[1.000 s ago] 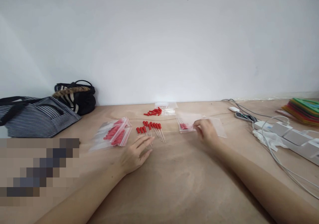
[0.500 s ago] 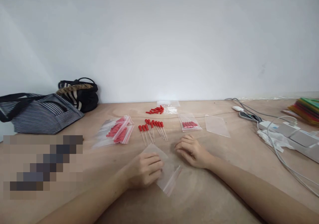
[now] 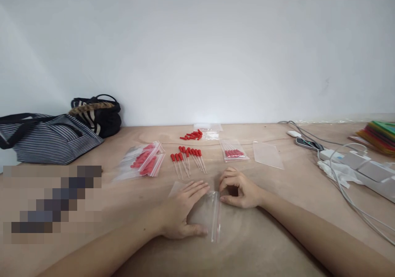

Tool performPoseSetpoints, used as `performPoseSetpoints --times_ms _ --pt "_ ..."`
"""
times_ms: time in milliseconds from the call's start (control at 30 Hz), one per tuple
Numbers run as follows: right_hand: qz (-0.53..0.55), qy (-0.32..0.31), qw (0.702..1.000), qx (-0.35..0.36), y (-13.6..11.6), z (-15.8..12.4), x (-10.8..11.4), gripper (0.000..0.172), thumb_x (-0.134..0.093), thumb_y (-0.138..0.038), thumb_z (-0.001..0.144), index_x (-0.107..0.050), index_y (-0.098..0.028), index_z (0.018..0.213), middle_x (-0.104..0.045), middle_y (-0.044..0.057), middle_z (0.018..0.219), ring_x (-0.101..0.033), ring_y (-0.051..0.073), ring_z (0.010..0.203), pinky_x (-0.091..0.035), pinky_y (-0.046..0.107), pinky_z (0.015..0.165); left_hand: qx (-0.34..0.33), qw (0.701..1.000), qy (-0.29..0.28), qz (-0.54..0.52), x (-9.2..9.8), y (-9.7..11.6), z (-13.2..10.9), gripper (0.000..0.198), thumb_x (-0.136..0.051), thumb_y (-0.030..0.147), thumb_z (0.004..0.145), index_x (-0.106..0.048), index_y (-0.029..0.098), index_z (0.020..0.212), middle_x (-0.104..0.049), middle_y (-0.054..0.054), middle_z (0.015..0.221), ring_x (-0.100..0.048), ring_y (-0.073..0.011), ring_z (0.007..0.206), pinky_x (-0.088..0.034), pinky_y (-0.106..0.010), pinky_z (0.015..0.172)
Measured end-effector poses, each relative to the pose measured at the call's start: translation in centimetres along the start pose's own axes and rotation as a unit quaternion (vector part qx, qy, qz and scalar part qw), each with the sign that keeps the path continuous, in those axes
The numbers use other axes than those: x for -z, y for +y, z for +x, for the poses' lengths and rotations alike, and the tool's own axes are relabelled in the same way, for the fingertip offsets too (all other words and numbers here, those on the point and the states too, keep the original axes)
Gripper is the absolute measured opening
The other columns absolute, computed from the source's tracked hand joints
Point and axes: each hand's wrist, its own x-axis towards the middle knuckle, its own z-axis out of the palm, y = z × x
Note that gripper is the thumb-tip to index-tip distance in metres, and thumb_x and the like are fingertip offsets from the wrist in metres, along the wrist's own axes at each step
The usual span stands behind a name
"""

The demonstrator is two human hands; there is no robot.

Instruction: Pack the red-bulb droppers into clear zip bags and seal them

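Resealable bag (image 3: 200,213), clear and flat, lies on the bench (image 3: 240,246) in front of the person, its zip side to the right. The left hand (image 3: 182,211) rests over it with palm down, fingers extended and thumb spread wide, gripping nothing. The right hand (image 3: 237,188) is curled, thumb and forefinger tips at the far end of the zip side; I cannot tell whether they pinch the film.

Judged by contents, the work looks partly done. Behind the right hand, a filled bag (image 3: 233,153) holds a neat row of red-topped droppers, and overlapping bags (image 3: 146,160) to the left also hold red pieces. Nothing shows inside the bag at the hands. Loose droppers (image 3: 188,153) fan out just beyond it, so these seem to be what is left, along with red bulbs (image 3: 191,135) lying loose farther back. A flat clear piece (image 3: 268,154) sits to the right of the filled bag; its contents, if any, do not show.

The bench's back edge meets the wall (image 3: 216,55); its near edge is out of view. Most room lies nearer the person, below the zip side. Rightward reach is bounded by a power strip (image 3: 364,170), well apart.
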Motion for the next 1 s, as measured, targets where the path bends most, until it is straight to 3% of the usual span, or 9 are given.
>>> performPoseSetpoints --times_ms 100,233,767,1000 --pt "-0.001 -0.018 1.0 0.016 0.1 -0.3 0.3 0.008 -0.06 -0.026 0.072 -0.064 -0.019 0.071 -0.058 0.002 0.072 -0.051 0.014 0.073 -0.037 0.034 0.074 0.047 0.999 0.016 -0.007 -0.6 -0.5 0.0 0.068 -0.056 0.048 0.076 -0.031 0.018 0.131 -0.035 -0.013 0.135 -0.032 -0.0289 0.123 -0.031 -0.047 0.098" --pt "0.008 -0.015 0.999 0.03 0.3 -0.4 0.0 0.011 -0.06 -0.028 0.074 -0.066 -0.021 0.08 -0.059 0.002 0.072 -0.051 0.014 0.074 -0.037 0.034 0.073 0.079 0.996 0.039 -0.006 -0.9 -0.7 -0.1 0.059 -0.054 0.044 0.078 -0.037 0.019 0.128 -0.038 -0.011 0.134 -0.033 -0.0289 0.122 -0.032 -0.047 0.098" --pt "-0.018 0.027 0.997 0.076 -1.3 -0.1 -1.2 0.015 -0.056 -0.027 0.077 -0.062 -0.02 0.089 -0.059 0.004 0.08 -0.051 0.015 0.076 -0.038 0.032 0.071 0.087 0.994 0.072 0.009 -1.5 -0.9 0.0 0.056 -0.054 0.04 0.078 -0.038 0.017 0.127 -0.04 -0.013 0.132 -0.035 -0.0281 0.121 -0.033 -0.048 0.098" --pt "-0.054 -0.022 0.994 0.088 -1.9 0.1 -0.9 0.016 -0.05 -0.025 0.079 -0.062 -0.02 0.089 -0.061 0.005 0.093 -0.05 0.017 0.093 -0.035 0.035 0.081 0.109 0.993 0.05 0.02 -1.4 -0.8 0.1 0.056 -0.052 0.042 0.079 -0.038 0.014 0.126 -0.039 -0.014 0.132 -0.034 -0.0284 0.122 -0.033 -0.048 0.098"
